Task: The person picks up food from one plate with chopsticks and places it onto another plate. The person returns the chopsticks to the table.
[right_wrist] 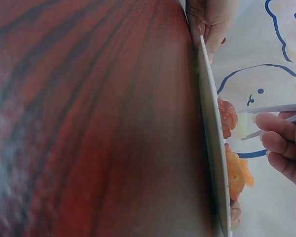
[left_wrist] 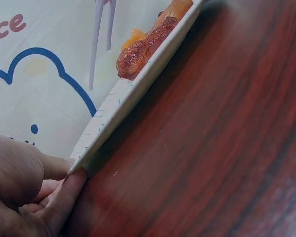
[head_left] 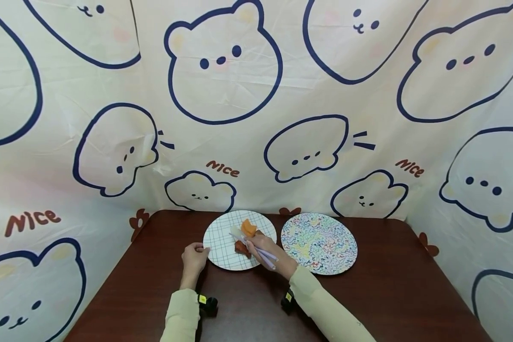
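A round white plate with a grid pattern lies on the table. My left hand pinches its left rim, thumb above and fingers below in the left wrist view. My right hand holds a pair of lilac chopsticks over the plate. At their tips is a pale, whitish-green piece; whether they grip it or only touch it, I cannot tell. On the plate sit a glazed brown piece that looks like meat and an orange piece. My right hand partly hides the food in the head view.
To the right, a second round plate with multicoloured speckles lies close beside the first. Both are near the back edge of the dark brown wooden table. A cartoon-printed cloth hangs behind and at both sides.
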`<control>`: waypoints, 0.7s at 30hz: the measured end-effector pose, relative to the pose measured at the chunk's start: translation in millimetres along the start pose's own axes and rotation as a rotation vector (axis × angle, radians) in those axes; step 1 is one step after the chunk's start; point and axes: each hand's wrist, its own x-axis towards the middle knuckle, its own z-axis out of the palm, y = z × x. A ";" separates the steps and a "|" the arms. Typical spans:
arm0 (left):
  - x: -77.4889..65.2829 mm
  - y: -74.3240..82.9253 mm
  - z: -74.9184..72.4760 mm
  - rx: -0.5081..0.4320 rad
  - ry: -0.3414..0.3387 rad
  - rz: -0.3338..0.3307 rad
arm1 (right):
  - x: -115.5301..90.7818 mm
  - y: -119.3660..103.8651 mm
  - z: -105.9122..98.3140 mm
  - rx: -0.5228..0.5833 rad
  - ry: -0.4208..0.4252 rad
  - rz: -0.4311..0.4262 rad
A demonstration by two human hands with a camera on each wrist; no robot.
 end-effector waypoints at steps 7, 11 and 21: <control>-1.0 -0.2 1.5 -0.003 -0.002 -0.020 | -1.0 -0.8 -0.6 0.063 0.033 0.007; -0.9 -2.1 2.6 -0.002 0.000 -0.013 | -0.7 -3.0 -3.1 0.073 0.029 -0.012; 1.3 -3.4 2.9 -0.002 0.001 -0.002 | -4.2 -0.9 -4.6 0.092 0.026 -0.004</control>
